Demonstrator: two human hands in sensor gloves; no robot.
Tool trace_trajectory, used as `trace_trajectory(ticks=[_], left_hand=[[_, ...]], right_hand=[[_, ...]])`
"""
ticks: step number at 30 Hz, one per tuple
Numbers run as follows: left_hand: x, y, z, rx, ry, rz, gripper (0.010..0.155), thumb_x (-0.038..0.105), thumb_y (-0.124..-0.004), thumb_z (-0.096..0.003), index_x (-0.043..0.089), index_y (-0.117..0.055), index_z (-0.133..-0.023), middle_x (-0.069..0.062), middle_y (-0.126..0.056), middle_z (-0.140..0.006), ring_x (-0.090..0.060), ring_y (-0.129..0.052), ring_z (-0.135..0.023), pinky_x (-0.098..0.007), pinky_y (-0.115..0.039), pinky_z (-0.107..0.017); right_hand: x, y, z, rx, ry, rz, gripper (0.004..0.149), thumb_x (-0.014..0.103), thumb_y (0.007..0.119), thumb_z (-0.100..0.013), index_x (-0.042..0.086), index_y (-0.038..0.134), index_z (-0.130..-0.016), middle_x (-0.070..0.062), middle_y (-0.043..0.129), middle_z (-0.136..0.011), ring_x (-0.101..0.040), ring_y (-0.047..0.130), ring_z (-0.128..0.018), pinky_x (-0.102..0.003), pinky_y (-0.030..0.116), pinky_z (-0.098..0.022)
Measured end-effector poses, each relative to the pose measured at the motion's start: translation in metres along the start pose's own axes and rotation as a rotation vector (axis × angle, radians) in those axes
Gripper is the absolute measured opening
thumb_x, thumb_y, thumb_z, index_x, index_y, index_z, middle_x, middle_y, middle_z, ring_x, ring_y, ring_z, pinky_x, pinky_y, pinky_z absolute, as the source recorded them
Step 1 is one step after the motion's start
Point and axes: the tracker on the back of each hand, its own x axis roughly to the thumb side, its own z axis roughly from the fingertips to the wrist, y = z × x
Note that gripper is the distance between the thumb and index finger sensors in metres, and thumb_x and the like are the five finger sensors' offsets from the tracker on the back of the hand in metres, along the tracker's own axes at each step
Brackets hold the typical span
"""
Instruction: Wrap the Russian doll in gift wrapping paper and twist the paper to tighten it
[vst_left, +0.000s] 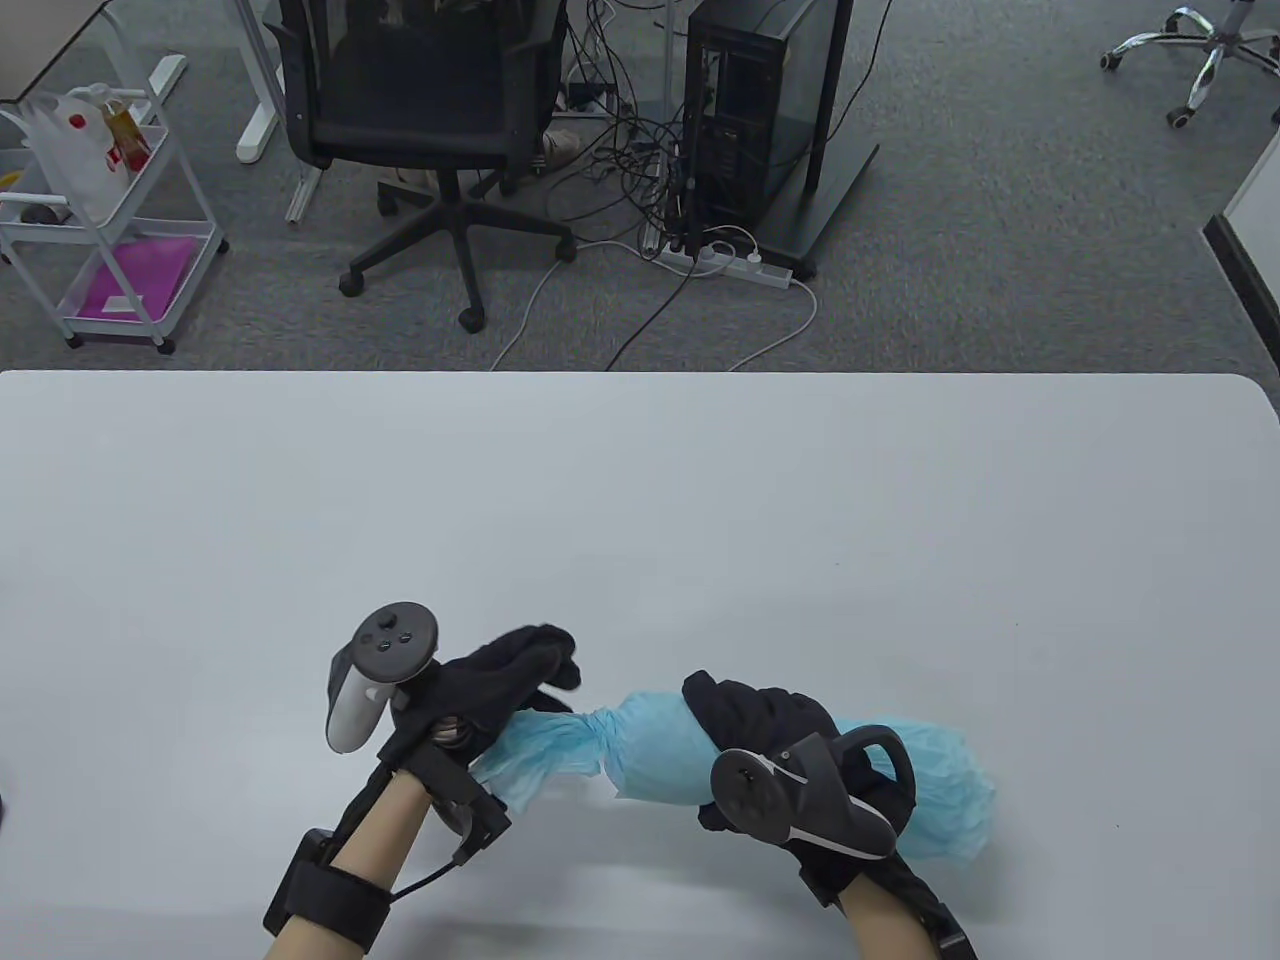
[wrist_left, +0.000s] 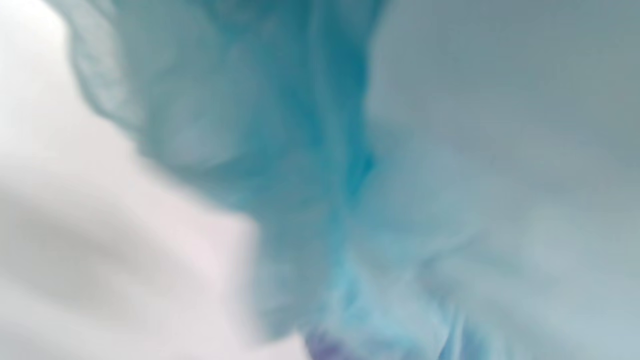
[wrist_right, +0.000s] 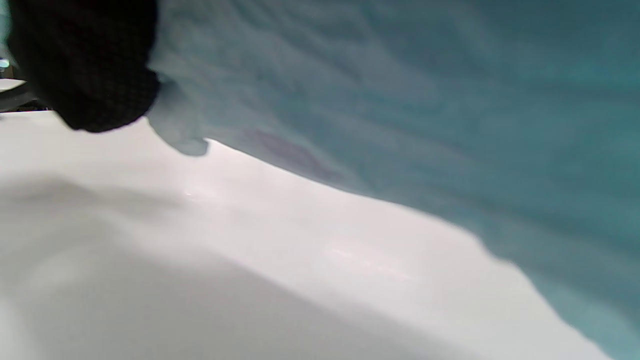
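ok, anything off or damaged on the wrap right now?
Nothing damaged. The blue paper is twisted tight at the left hand, but its other end, past the right hand, is loose and untwisted.

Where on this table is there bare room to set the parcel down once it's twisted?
The whole far half of the table is bare, as are the near left and near right corners. It is crowded only at the near middle, where the left hand and right hand grip the blue wrapping paper.
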Motion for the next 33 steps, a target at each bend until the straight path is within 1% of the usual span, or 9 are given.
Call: trace_trajectory(ticks=[3, 6, 8, 11, 14, 16, 22, 28, 33], left_hand=[[0.027, 0.01, 0.011, 0.08, -0.143, 0.083, 0.076, 0.072, -0.063, -0.046, 0.033, -0.043, -0.109, 0.004, -0.057, -0.116, -0.028, -0.071, -0.106, -0.045, -0.061, -0.079], [0.067, 0.0, 0.024, 0.085, -0.293, -0.017, 0.075, 0.067, -0.066, -0.0472, 0.033, -0.042, -0.11, 0.006, -0.051, -0.119, -0.028, -0.06, -0.113, -0.048, -0.047, -0.085], [0.092, -0.021, 0.032, 0.049, -0.366, -0.197, 0.075, 0.067, -0.066, -0.047, 0.034, -0.042, -0.11, 0.006, -0.052, -0.119, -0.027, -0.061, -0.113, -0.047, -0.049, -0.085], [0.115, -0.077, 0.038, 0.01, -0.384, -0.534, 0.078, 0.066, -0.07, -0.0422, 0.033, -0.045, -0.109, 0.006, -0.055, -0.119, -0.027, -0.065, -0.112, -0.048, -0.052, -0.084], [0.106, -0.117, 0.031, -0.009, -0.347, -0.849, 0.088, 0.066, -0.073, -0.0381, 0.03, -0.036, -0.109, 0.003, -0.046, -0.12, -0.028, -0.06, -0.114, -0.048, -0.051, -0.085], [0.094, -0.13, 0.024, -0.027, -0.311, -0.995, 0.094, 0.066, -0.076, -0.0359, 0.029, -0.03, -0.11, 0.002, -0.038, -0.121, -0.029, -0.052, -0.117, -0.049, -0.047, -0.086], [0.079, -0.144, 0.023, -0.012, -0.296, -1.148, 0.102, 0.061, -0.086, -0.0313, 0.029, -0.028, -0.109, 0.002, -0.032, -0.122, -0.032, -0.043, -0.119, -0.052, -0.041, -0.086], [0.072, -0.158, 0.03, 0.151, -0.338, -1.495, 0.117, 0.066, -0.091, -0.0214, 0.024, -0.024, -0.107, -0.001, -0.033, -0.119, -0.035, -0.059, -0.113, -0.053, -0.06, -0.079], [0.066, -0.152, 0.028, 0.132, -0.338, -1.467, 0.12, 0.067, -0.094, -0.0182, 0.027, -0.024, -0.106, 0.004, -0.051, -0.112, -0.026, -0.078, -0.102, -0.043, -0.075, -0.072]], right_hand=[[-0.001, 0.002, -0.002, 0.017, 0.004, -0.007, 0.109, 0.064, 0.092, -0.025, 0.025, 0.034, -0.109, 0.001, 0.069, -0.11, -0.02, 0.087, -0.093, -0.054, 0.072, -0.071], [-0.001, 0.007, -0.004, 0.041, 0.005, 0.009, 0.109, 0.064, 0.092, -0.025, 0.023, 0.036, -0.108, 0.002, 0.07, -0.11, -0.02, 0.089, -0.092, -0.054, 0.073, -0.07], [-0.001, 0.008, -0.004, 0.046, 0.01, 0.014, 0.109, 0.064, 0.092, -0.024, 0.021, 0.038, -0.107, 0.002, 0.071, -0.109, -0.02, 0.089, -0.092, -0.053, 0.073, -0.07], [-0.002, 0.007, -0.003, 0.039, 0.015, 0.014, 0.108, 0.065, 0.092, -0.024, 0.019, 0.038, -0.107, 0.002, 0.071, -0.109, -0.02, 0.09, -0.091, -0.053, 0.074, -0.069], [-0.003, 0.004, -0.001, 0.02, 0.019, -0.001, 0.109, 0.065, 0.091, -0.024, 0.018, 0.039, -0.106, 0.002, 0.071, -0.109, -0.02, 0.091, -0.09, -0.053, 0.075, -0.069], [-0.004, 0.002, -0.001, 0.015, 0.017, -0.014, 0.109, 0.065, 0.091, -0.024, 0.018, 0.039, -0.106, 0.002, 0.071, -0.109, -0.02, 0.091, -0.09, -0.053, 0.075, -0.069], [0.003, 0.0, -0.002, 0.009, 0.001, 0.003, 0.109, 0.066, 0.091, -0.024, 0.019, 0.037, -0.106, 0.002, 0.07, -0.109, -0.018, 0.09, -0.091, -0.052, 0.074, -0.07], [0.011, 0.004, -0.004, 0.02, -0.021, -0.088, 0.109, 0.066, 0.092, -0.024, 0.016, 0.04, -0.107, 0.0, 0.072, -0.108, -0.019, 0.092, -0.09, -0.052, 0.075, -0.068], [0.012, 0.009, -0.006, 0.04, -0.024, -0.125, 0.109, 0.066, 0.091, -0.026, 0.016, 0.04, -0.107, 0.0, 0.072, -0.109, -0.019, 0.091, -0.09, -0.052, 0.075, -0.069]])
